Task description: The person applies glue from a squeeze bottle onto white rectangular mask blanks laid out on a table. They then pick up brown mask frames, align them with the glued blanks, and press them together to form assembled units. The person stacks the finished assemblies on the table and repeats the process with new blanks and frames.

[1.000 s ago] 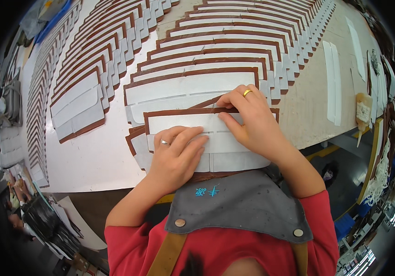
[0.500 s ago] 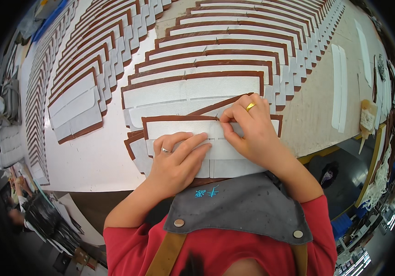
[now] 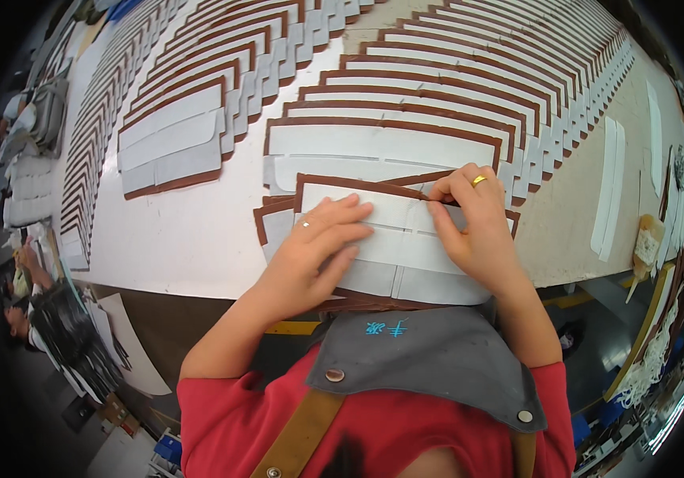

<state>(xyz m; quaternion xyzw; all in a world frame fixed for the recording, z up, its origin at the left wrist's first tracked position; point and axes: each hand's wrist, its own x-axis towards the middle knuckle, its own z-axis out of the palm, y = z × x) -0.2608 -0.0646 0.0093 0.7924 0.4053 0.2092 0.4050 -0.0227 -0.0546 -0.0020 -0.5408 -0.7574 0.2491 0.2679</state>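
Observation:
A white-backed panel with a brown edge strip lies at the table's front edge, on top of other panels set at an angle. My left hand, a ring on one finger, rests flat on its left half with fingers outstretched. At the top edge, my right hand pinches the brown strip between thumb and forefinger; a gold-coloured ring is on it. Whether the pinch also holds something small is hidden. Just behind lies the front panel of a long overlapping row.
Another overlapping row of brown-edged panels stretches away at the left. White strips lie on the right of the table. A brush with a pale, caked head sits at the right edge. At far left, a person is partly visible.
My view has shifted, so the table appears farther right. My right fingertips remain at the panel's top edge, while my left fingers have spread and flattened a little.

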